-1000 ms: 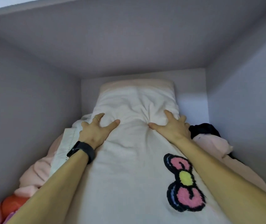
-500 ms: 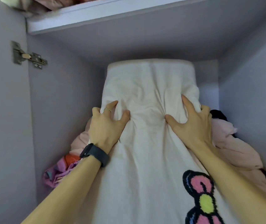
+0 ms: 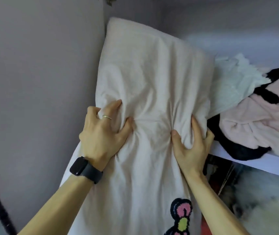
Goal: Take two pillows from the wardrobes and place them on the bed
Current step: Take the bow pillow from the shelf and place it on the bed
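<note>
We hold a large cream pillow [image 3: 152, 85] in front of us with both hands, and it fills the middle of the view, tilted so that its top corner leans toward the grey wardrobe wall [image 3: 38, 68] on the left. Our left hand [image 3: 101, 133] is closed into the fabric on the pillow's left side, fingers curled and thumb pressed in so the cloth bunches into deep creases; a thin ring [image 3: 106, 117] sits on one finger and a black watch [image 3: 85, 168] wraps the wrist. Our right hand [image 3: 191, 146] grips the right side in the same way, the thumb dug into the cover and the fingers wrapped round a fold at the pillow's edge. Between the two hands the cloth is pulled into radiating wrinkles. Near the bottom of the pillow cover we see a stitched bow patch [image 3: 181, 216] in pink, yellow and black, cut off by the lower edge of the view. To the right, a white shelf [image 3: 254, 160] carries a heap of clothes: a pale pink fleece garment [image 3: 257, 122] with black trim and a crumpled white cloth [image 3: 237, 77] behind it, just beside the pillow's right edge. The pillow's upper part stands in front of this shelf opening, while its lower part hangs down toward us, below the shelf edge. Under the shelf something pale and fluffy shows, too blurred to tell what it is.
</note>
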### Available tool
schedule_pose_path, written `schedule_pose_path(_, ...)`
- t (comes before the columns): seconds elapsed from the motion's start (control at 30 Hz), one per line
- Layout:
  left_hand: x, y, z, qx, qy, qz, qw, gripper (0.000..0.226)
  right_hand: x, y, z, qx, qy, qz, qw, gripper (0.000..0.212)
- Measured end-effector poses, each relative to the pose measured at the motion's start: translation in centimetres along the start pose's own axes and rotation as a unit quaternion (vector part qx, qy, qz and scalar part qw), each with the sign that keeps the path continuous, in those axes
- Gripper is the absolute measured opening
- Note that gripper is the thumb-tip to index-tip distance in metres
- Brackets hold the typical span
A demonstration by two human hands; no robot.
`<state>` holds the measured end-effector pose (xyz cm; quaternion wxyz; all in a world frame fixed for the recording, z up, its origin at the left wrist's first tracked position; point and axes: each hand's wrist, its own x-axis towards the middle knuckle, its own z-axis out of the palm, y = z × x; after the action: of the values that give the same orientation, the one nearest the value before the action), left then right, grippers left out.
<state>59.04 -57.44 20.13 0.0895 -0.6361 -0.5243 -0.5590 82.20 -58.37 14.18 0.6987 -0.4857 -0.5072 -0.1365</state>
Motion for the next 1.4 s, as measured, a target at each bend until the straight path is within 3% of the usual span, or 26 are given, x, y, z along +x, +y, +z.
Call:
schedule_pose_path(0.33,-3.9,-1.5,-10.3,0.206,0.085,0.056,0.973,0.057,-9.1,-3.3,6.8,0.159,-0.035,0.045,0.986,0.071)
schedule_pose_path(0.53,-6.7,-2.5,-17.3,0.305,0.175,0.074,0.933,0.057,-12.3,-9.3,9.4,0.316,-0.092,0.067,0.942,0.069)
schedule_pose_path(0.7,-11.0,-2.0,-24.6,0.382,0.263,0.035,0.885,0.051,-14.6,-16.0,9.9,0.382,-0.14,0.025,0.913,0.068)
schedule_pose_path(0.93,-17.7,0.5,-36.4,0.463,0.315,-0.046,0.827,0.051,-18.4,-28.1,8.1,0.522,-0.193,-0.01,0.831,0.065)
schedule_pose_path(1.1,-24.1,3.6,-45.3,0.543,0.374,-0.086,0.747,0.052,-24.0,-37.9,4.4,0.606,-0.268,0.004,0.749,0.064)
schedule_pose_path(1.4,-36.8,12.9,-57.3,0.672,0.403,-0.173,0.596,0.052,-35.7,-52.4,-7.3,0.705,-0.386,0.023,0.594,0.063)
